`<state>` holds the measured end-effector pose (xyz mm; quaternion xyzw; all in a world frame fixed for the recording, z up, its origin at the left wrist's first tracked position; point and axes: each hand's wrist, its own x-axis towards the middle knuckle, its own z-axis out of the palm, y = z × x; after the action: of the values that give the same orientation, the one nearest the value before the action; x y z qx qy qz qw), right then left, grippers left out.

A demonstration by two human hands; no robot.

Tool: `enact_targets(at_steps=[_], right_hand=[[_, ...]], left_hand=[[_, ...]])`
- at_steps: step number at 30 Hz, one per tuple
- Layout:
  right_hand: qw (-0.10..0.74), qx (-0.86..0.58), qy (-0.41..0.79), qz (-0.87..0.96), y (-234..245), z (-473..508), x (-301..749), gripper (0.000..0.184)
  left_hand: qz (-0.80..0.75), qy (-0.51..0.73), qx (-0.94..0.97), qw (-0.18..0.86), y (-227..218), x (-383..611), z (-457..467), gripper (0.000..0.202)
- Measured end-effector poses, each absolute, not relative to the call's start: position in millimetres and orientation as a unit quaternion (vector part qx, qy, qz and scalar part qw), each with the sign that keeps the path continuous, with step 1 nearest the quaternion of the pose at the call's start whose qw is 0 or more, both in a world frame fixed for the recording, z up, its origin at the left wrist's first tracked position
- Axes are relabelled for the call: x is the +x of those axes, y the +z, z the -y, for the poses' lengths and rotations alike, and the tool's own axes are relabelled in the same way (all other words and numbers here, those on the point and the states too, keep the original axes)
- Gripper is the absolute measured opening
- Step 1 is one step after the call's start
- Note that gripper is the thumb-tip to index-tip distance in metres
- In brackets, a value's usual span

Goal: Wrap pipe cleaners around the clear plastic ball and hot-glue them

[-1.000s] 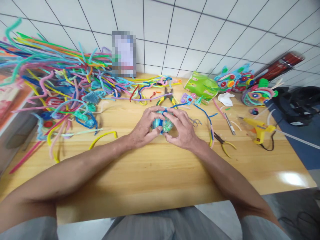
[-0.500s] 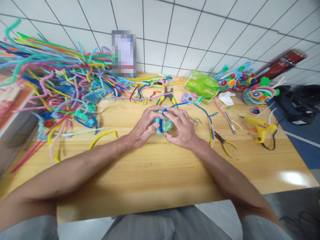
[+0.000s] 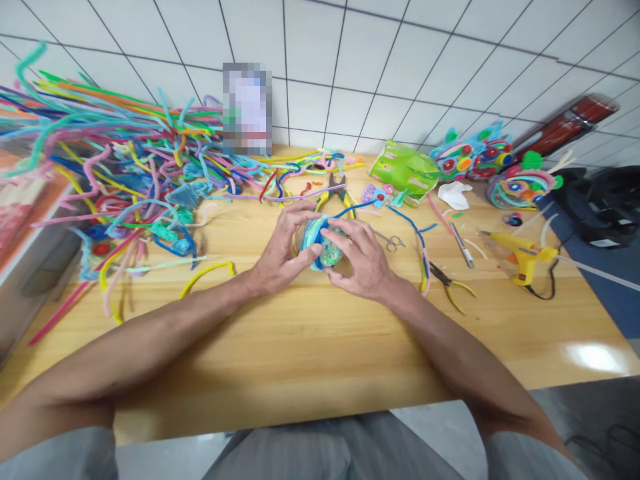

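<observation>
Between my hands, above the wooden table [image 3: 300, 347], is a small round craft piece [image 3: 314, 243] wrapped in light-blue and dark-blue pipe cleaners, with a clear, speckled green part. My left hand [image 3: 285, 250] grips its left side, thumb across the front. My right hand [image 3: 361, 257] curls around its right side, fingertips pressed on the dark-blue band. A loose dark-blue pipe cleaner [image 3: 357, 207] runs from the piece toward the upper right. Fingers cover part of the piece. Just behind it lie yellow-handled pliers [image 3: 338, 190]; small scissors [image 3: 393, 244] lie to the right.
A heap of coloured pipe cleaners [image 3: 145, 153] fills the left. To the right are a green packet [image 3: 404, 171], decorated craft faces [image 3: 453, 162], a white tissue [image 3: 455, 195], a pen-like tool [image 3: 462, 245], more pliers [image 3: 453, 287], a yellow glue gun [image 3: 520, 255] and a red flask [image 3: 565, 127].
The craft piece has turned slightly, showing more of its light-blue left side. My left hand has shifted a little left and its fingers have lifted off the top.
</observation>
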<state>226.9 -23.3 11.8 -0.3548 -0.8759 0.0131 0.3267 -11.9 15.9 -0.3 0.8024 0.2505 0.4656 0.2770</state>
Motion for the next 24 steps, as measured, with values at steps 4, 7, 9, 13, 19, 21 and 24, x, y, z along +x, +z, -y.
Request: enact_targets(at_steps=[4,7,9,13,19,21,24], right_hand=[[0.344,-0.331,-0.001,0.879,11.6,25.0,224.6,0.086],[0.352,-0.340,-0.001,0.872,10.1,25.8,225.0,0.095],[0.347,-0.353,0.006,0.869,9.1,25.2,226.7,0.098],[0.343,-0.331,-0.010,0.879,7.9,21.3,232.3,0.094],[0.326,-0.321,-0.017,0.889,6.5,20.0,234.8,0.092],[0.324,-0.319,-0.018,0.891,6.5,21.1,233.5,0.093],[0.330,-0.322,-0.027,0.887,6.8,22.0,232.2,0.094]], left_hand=[[-0.269,0.405,0.794,0.366,0.9,-14.4,-20.2,0.059],[-0.271,0.387,0.784,0.403,1.6,-15.2,-20.4,0.060],[-0.269,0.397,0.781,0.400,0.9,-14.4,-19.0,0.057],[-0.255,0.429,0.802,0.329,-2.3,-10.4,-16.2,0.058],[-0.242,0.441,0.817,0.280,-0.9,-7.3,-17.7,0.046],[-0.238,0.444,0.813,0.292,0.3,-7.4,-18.8,0.042],[-0.231,0.439,0.812,0.309,1.4,-7.5,-19.4,0.041]])
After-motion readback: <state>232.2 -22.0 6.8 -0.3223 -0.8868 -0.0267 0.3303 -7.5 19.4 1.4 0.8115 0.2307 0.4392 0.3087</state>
